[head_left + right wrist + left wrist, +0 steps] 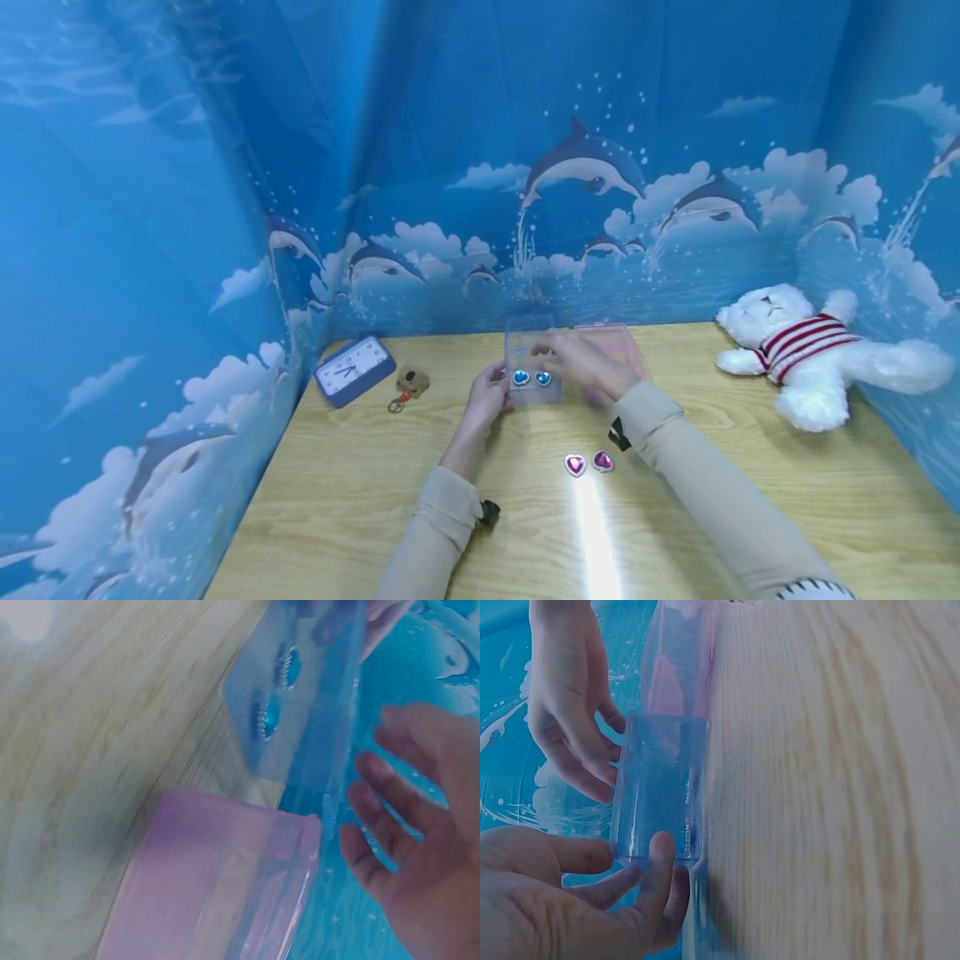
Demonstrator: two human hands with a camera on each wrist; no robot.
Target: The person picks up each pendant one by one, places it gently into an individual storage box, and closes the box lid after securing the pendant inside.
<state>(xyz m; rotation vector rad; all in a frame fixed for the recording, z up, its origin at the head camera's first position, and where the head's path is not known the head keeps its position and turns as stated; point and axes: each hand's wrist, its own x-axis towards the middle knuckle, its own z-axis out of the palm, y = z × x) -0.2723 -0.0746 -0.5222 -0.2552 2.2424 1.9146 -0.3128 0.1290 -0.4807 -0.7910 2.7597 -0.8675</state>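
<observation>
My left hand [489,393] holds a clear blue plastic box [513,340] by its left end, fingertips on its walls in the left wrist view. Two blue heart gems [521,377] with sparkly edges lie inside the box. Over the box is my right hand [576,360], its fingers loosely bent and nothing between them; in the right wrist view they hang beside the box's rim. Right of the blue box stands a clear pink plastic box [202,870], partly behind my right wrist in the head view. Two pink heart gems [575,465] lie on the table nearer me.
A blue-framed clock [356,371] and a small brown plush keychain [412,382] sit left on the wooden table [330,500]. At the right lies a white teddy bear [806,350] in a striped top. A dolphin-print curtain [450,208] hangs along the back and sides.
</observation>
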